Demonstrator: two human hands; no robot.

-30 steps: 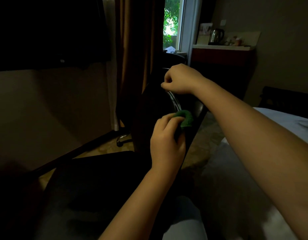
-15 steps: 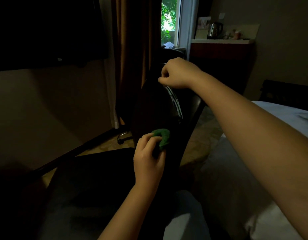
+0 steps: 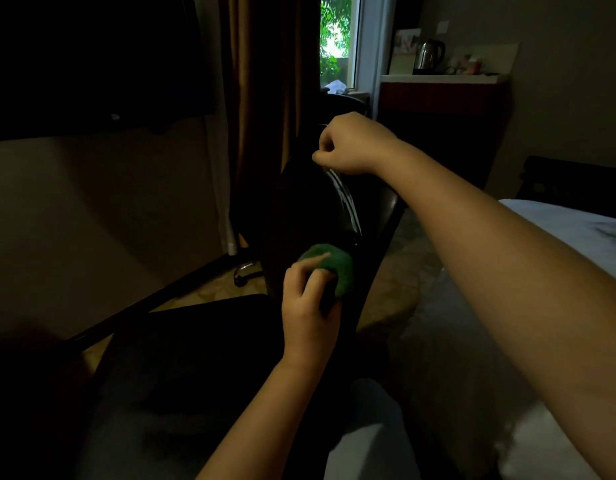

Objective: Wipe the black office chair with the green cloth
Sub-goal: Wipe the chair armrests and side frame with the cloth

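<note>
Fig.: we are curling our right hand (image 3: 355, 143) over the black office chair (image 3: 306, 209) top, seemingly bracing it | left hand (image 3: 308, 303) is pinching the green cloth (image 3: 334, 268), pressing it low on the chair.

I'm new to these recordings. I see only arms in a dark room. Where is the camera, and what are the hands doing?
No machine here: a person wears one wide-angle camera on the head, so you look down along their arms. The left hand holds a bunched green cloth against the back of the black office chair. The right hand, fingers curled, holds the chair's top edge. A kettle stands on a counter beyond; a bed lies at right.
</note>
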